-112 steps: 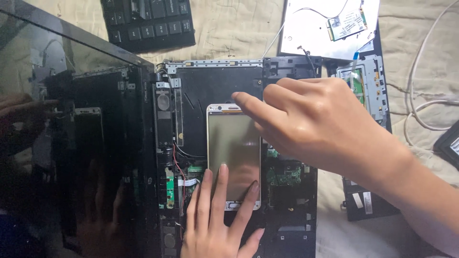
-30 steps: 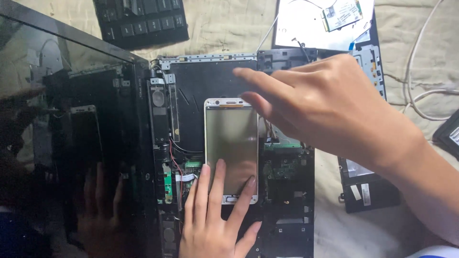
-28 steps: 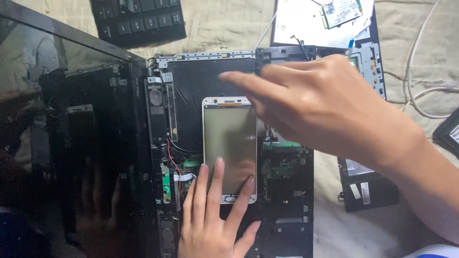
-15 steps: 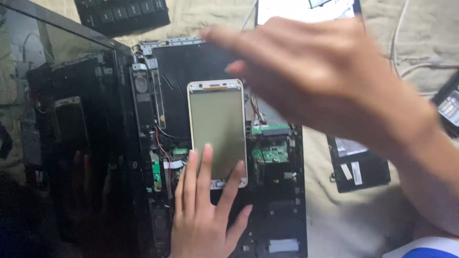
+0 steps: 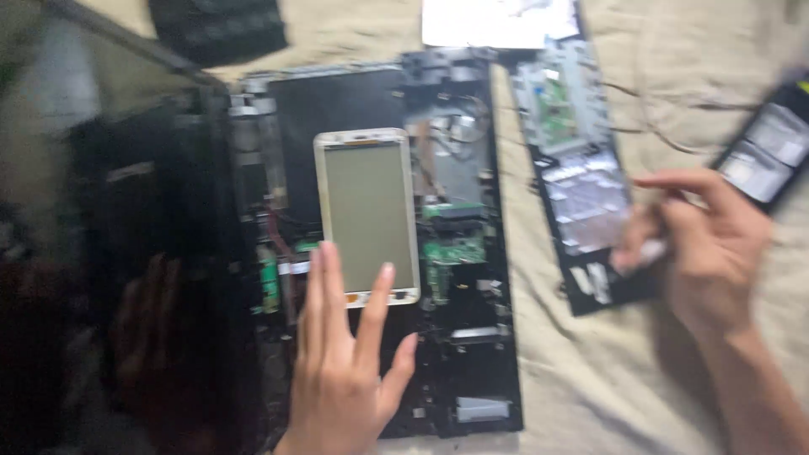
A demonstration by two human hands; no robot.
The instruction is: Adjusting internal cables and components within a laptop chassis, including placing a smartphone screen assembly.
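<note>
A white-framed phone [image 5: 368, 215] with a dull grey screen lies face up on the opened base of a dismantled laptop [image 5: 472, 354], over bare circuit boards. My left hand [image 5: 345, 371] lies flat at the bottom centre, fingers spread, with the fingertips on the phone's lower end. My right hand [image 5: 708, 244] is out to the right, fingers bent at the lower edge of a long black laptop panel [image 5: 581, 185] on the cloth. Blur hides whether it pinches anything.
The laptop's dark glossy screen [image 5: 101, 211] lies open at the left. A loose black keyboard [image 5: 219, 25] and a white sheet [image 5: 497, 21] sit along the top. Another black part [image 5: 771, 152] and thin cables [image 5: 666, 109] lie at the right on beige cloth [image 5: 607, 379].
My right hand has left the spot above the phone and swung right to the black panel. The view has shifted. My left hand stays on the phone's lower end.
</note>
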